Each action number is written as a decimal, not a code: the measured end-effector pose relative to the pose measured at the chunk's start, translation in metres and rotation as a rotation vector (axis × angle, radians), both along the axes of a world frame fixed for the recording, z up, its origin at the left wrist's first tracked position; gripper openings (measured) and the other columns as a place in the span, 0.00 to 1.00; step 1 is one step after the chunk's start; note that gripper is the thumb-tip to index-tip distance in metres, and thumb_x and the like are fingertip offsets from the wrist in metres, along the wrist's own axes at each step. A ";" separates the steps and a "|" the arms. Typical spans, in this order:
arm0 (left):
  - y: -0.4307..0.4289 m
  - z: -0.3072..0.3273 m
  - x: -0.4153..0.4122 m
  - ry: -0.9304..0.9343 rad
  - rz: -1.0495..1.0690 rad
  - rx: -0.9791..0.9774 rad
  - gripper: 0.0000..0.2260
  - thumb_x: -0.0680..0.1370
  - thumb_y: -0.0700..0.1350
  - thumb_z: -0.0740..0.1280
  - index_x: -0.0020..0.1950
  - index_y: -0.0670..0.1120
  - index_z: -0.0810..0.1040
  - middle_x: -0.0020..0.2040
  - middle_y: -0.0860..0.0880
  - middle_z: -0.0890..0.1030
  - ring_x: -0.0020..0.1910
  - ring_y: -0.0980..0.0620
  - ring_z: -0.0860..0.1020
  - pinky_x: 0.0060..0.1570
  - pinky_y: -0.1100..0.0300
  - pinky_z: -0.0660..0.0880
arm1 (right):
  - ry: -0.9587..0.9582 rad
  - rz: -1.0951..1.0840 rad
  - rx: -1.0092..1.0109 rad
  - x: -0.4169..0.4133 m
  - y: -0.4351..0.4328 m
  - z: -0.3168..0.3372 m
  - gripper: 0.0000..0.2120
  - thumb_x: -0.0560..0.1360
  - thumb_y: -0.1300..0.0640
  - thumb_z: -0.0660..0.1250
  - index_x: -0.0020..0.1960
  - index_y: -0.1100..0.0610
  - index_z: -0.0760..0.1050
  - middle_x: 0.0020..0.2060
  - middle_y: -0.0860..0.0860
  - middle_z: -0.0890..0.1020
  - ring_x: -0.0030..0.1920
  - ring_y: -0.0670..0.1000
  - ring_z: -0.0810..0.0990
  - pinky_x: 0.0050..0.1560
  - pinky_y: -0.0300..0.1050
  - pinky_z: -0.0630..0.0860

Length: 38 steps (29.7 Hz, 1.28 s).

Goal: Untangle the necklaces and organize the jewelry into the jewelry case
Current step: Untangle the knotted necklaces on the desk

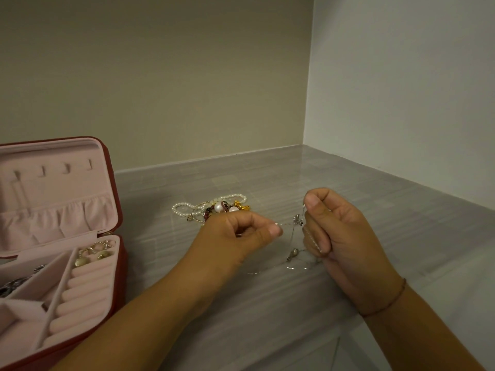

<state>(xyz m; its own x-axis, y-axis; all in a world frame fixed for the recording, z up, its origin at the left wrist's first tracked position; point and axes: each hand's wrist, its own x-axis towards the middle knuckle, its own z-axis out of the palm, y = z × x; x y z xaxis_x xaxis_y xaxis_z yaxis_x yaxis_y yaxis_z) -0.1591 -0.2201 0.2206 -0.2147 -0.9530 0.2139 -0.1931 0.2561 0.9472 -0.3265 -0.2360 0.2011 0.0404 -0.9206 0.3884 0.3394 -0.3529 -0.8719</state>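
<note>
Two bare hands at work over a grey striped countertop (267, 178), set in a corner between a beige wall and a paler one.

Far left: open jewelry case (113, 199), dark red outside, pink lining inside. Lid upright, with a row of small hooks above a gathered pocket. Base split into compartments; gold earrings (92, 257) in the far one, dark metallic pieces in the near left ones, too cut off to name. Pink ring rolls (85, 287) along the right side of the base, bare.

Centre, further back on the countertop: tangled pile of jewelry (214, 207), with small white pearl strands, two larger pearls, dark red beads, a gold-coloured piece. Near edge of the pile hidden behind the left hand.

In front of it: left hand (235, 236), thumb and forefinger pinched together on a thin silver chain (290, 236), other fingers curled in.

Chain stretched taut from that pinch across to the right, a small silver pendant near the right thumb, a second pendant or clasp lower down, slack loops trailing onto the countertop beneath.

Right: right hand (334, 231), fist-like, thumb pressed against forefinger on the other end of the chain, more chain draped over its curled fingers. Thin reddish cord bracelet (388, 303) around the right wrist.
</note>
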 end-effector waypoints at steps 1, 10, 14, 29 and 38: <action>-0.001 -0.001 0.000 -0.003 0.013 -0.023 0.04 0.75 0.45 0.69 0.42 0.47 0.83 0.28 0.57 0.73 0.20 0.63 0.67 0.23 0.76 0.62 | -0.004 0.002 0.001 0.000 0.000 0.000 0.08 0.70 0.53 0.65 0.41 0.57 0.72 0.17 0.49 0.63 0.19 0.45 0.58 0.21 0.36 0.58; -0.006 -0.003 0.003 -0.052 0.011 -0.154 0.13 0.78 0.39 0.65 0.38 0.53 0.83 0.28 0.50 0.74 0.24 0.53 0.68 0.29 0.68 0.66 | 0.043 -0.077 0.017 -0.001 -0.003 0.006 0.07 0.70 0.52 0.66 0.42 0.56 0.72 0.17 0.49 0.64 0.20 0.45 0.57 0.23 0.38 0.56; 0.000 -0.004 0.000 -0.086 0.068 -0.170 0.06 0.69 0.54 0.73 0.45 0.60 0.85 0.30 0.61 0.74 0.33 0.60 0.72 0.46 0.63 0.71 | 0.166 -0.120 -0.036 0.004 -0.001 0.020 0.07 0.71 0.50 0.66 0.42 0.53 0.74 0.17 0.49 0.66 0.20 0.46 0.59 0.24 0.38 0.60; 0.000 0.007 0.001 0.263 0.074 -0.054 0.09 0.65 0.54 0.72 0.37 0.50 0.85 0.31 0.45 0.69 0.29 0.56 0.68 0.34 0.69 0.68 | 0.382 -0.123 -0.128 0.018 0.007 0.062 0.11 0.69 0.49 0.67 0.43 0.57 0.75 0.17 0.48 0.66 0.19 0.45 0.60 0.24 0.35 0.62; -0.006 0.007 0.003 0.394 0.006 -0.002 0.07 0.67 0.53 0.68 0.35 0.50 0.81 0.43 0.54 0.83 0.45 0.60 0.78 0.56 0.60 0.71 | 0.409 -0.145 -0.094 0.009 0.005 0.066 0.10 0.65 0.50 0.70 0.39 0.57 0.78 0.18 0.47 0.67 0.21 0.44 0.62 0.23 0.32 0.60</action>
